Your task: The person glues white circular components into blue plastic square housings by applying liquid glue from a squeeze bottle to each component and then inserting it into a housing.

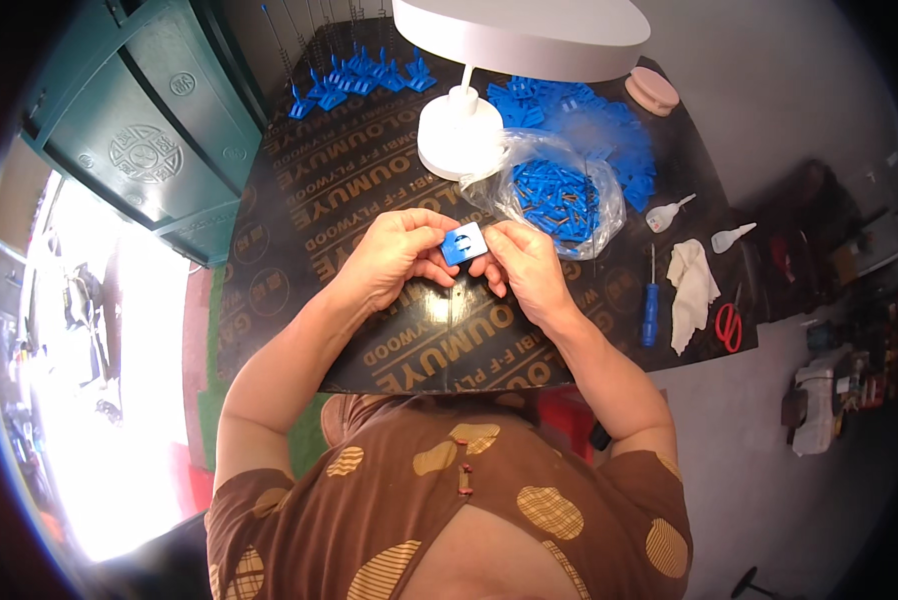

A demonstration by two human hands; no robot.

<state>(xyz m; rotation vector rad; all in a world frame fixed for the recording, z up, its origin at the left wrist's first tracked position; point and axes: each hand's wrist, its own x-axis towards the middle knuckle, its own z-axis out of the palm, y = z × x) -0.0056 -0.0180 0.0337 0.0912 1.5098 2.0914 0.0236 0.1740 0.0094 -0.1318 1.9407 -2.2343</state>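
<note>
A small blue plate [453,252] is held just above the near half of the dark bench [299,190], in front of the white lamp [459,140]. The left hand [409,255] grips its left side between thumb and curled fingers, while the right hand [517,258] has its fingertips closed at the right edge; whether anything else is tucked under them cannot be told. The step looks like fine two-handed fitting or adjusting, so the left hand does best as the steady clamp, with the right making small, light movements. Pinching by the edges leaves the cut-out in the middle visible; a slight tilt would help, since glare pales part of the face. Pressure should go straight and evenly, as thin plastic may bow or slip if twisted. Resting both wrists lightly on the bench would calm any shake. The clear bag [609,222] of blue sticks [554,200] lies just beyond the right hand, so elbow room matters more toward the near side.
</note>
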